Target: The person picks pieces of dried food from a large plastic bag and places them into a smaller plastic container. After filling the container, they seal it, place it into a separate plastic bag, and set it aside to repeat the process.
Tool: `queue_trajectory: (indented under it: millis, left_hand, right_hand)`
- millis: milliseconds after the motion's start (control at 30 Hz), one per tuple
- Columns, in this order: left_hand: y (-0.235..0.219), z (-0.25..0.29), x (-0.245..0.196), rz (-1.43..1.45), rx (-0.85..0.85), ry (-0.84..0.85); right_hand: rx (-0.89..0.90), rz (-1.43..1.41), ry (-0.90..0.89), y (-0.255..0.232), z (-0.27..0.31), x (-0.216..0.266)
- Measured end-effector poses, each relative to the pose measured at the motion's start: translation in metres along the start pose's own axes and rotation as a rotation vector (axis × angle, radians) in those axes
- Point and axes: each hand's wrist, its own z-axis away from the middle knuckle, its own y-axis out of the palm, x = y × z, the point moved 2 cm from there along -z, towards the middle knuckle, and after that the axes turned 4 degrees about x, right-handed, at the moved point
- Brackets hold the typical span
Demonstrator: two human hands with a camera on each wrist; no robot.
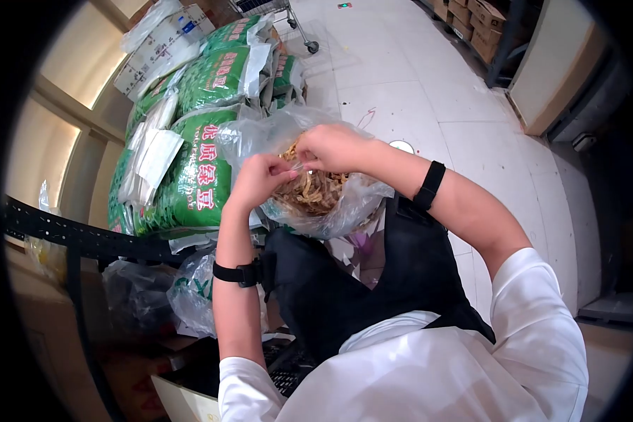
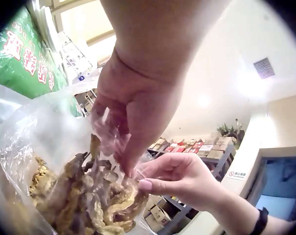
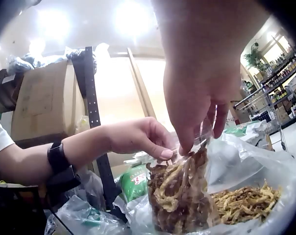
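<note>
A small clear plastic bag (image 3: 180,196), filled with brown, shrivelled dried strips, hangs upright from both hands. My left hand (image 1: 255,179) pinches its top edge between thumb and fingers. Close beside it, my right hand (image 1: 336,148) pinches the same edge, the fingertips of the two hands almost meeting. Below and around the small bag spreads a large clear plastic bag (image 1: 341,216), its mouth wide. Loose dried strips (image 3: 248,201) of a lighter yellow-brown lie inside it. In the left wrist view, the right hand's thumb presses at the film just above the strips.
Green printed sacks (image 1: 197,165) are stacked at the left, with a white carton (image 1: 158,53) on top. A black perforated rack beam (image 1: 63,228) runs along the left, with crumpled plastic bags (image 1: 193,292) below. A cart (image 1: 278,14) and shelved boxes (image 1: 482,28) stand farther back.
</note>
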Motion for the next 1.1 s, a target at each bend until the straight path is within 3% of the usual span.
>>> queue_trajectory:
  millis: [67,100,167,267,500,667,767,1100]
  left_hand:
    - [-0.001,-0.001,0.000,0.084,0.042,-0.037]
    - [-0.002,-0.002,0.001,0.081,0.045,-0.036]
    - [-0.002,-0.006,0.005,0.035,0.064,-0.011]
    - [-0.003,-0.005,0.003,0.071,0.047,0.014]
    - [-0.004,0.002,-0.005,0.111,0.098,0.053]
    - [-0.004,0.003,-0.013,-0.012,0.058,0.049]
    - [-0.001,0.002,-0.005,0.001,0.011,0.080]
    - [0.000,0.007,-0.007,0.046,-0.018,0.085]
  right_hand:
    - [0.049,-0.116,0.111,-0.004,0.002,0.004]
    - [0.046,-0.117,0.113,-0.003,0.002,0.002]
    - [0.019,-0.450,0.099,0.000,0.001,-0.007]
    - [0.030,-0.580,0.089,0.000,0.001,-0.012]
    - [0.093,-0.501,0.048,-0.007,0.000,-0.012]
    - [0.137,-0.486,0.100,-0.002,-0.002,-0.013]
    - [0.060,-0.367,0.079,0.001,0.000,-0.015]
    - [0.111,-0.276,0.153,-0.016,0.007,-0.002]
